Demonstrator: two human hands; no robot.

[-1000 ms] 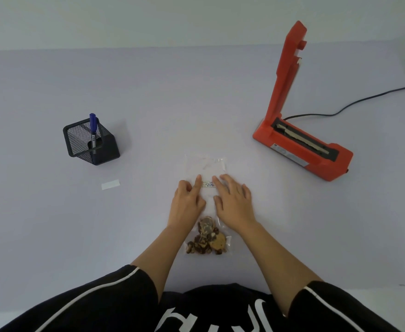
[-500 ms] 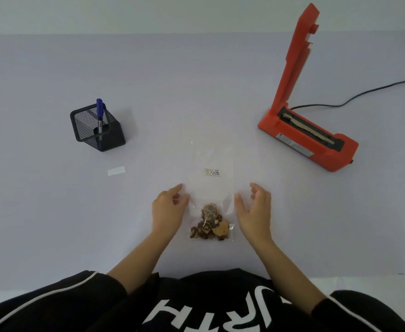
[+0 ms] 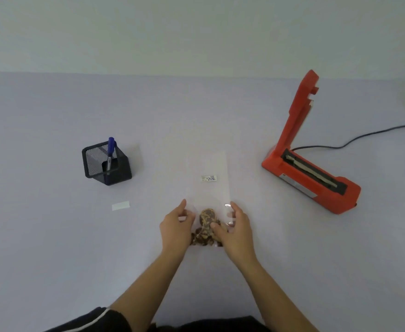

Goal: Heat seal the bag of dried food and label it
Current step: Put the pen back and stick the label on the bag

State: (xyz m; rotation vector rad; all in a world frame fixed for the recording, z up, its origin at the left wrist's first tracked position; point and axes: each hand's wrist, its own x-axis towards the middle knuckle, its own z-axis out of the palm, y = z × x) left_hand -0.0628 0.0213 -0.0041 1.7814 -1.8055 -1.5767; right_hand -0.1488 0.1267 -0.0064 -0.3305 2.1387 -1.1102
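"Where is the bag?"

"The clear bag [image 3: 211, 188] lies flat on the table [image 3: 52, 236], about midway between the left and right edges and closer to the near edge than the far one. The dried food [image 3: 206, 219] is bunched in its near end. A small printed label [image 3: 208, 178] is stuck on the empty part beyond it."

"And the hands?"

"Both are on the bag. The left grip [image 3: 175, 226] pinches the bag's left edge, just beside the food. The right grip [image 3: 238, 233] grasps the right edge, with the thumb on top touching the food and the fingers showing through the plastic."

"What about the sealer?"

"The red-orange heat sealer [image 3: 309, 173] stands toward the right edge, well apart from the bag. Its arm is raised upright and the sealing strip is bare. Its black cord [image 3: 354, 137] trails off to the right edge."

"What's on the other side?"

"A black mesh pen holder [image 3: 106, 164] sits toward the left edge with a blue pen [image 3: 110, 149] standing in it. A small white strip [image 3: 120, 205] lies near it, on the side facing the near edge."
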